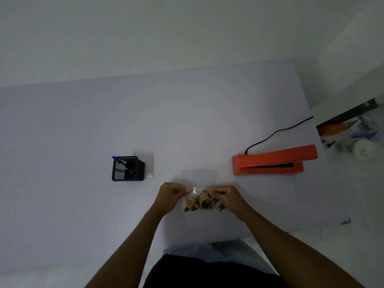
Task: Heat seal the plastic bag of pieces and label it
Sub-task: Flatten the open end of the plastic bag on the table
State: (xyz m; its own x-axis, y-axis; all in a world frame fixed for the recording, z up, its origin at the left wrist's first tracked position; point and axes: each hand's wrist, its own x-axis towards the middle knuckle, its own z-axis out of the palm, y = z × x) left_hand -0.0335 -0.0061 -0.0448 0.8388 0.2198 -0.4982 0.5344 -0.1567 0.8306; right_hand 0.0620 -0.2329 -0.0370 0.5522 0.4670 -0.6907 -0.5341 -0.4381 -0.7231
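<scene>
1. Pale table (pixel 104 121), white wall behind; person at the 6 o'clock edge.
2. Clear plastic bag (pixel 199 179) sits near the 6 o'clock side, brown pieces (pixel 198 203) bunched at its near end, open mouth pointing to 12.
3. Left hand (pixel 171 195) pinches the bag's left edge; right hand (pixel 225 197) pinches the right edge, fingers curled.
4. Red heat sealer (pixel 272 161) at 3 o'clock, cord trailing off, lid ajar; apart from the bag.
5. Black mesh pen holder (pixel 127 168) with blue pen (pixel 118 160) at 9 o'clock.
6. Step likely: settling contents, flattening the mouth. Advice: shake pieces down, keep the top strip flat and wrinkle-free, no crumbs in the seal line before carrying it to the sealer.
</scene>
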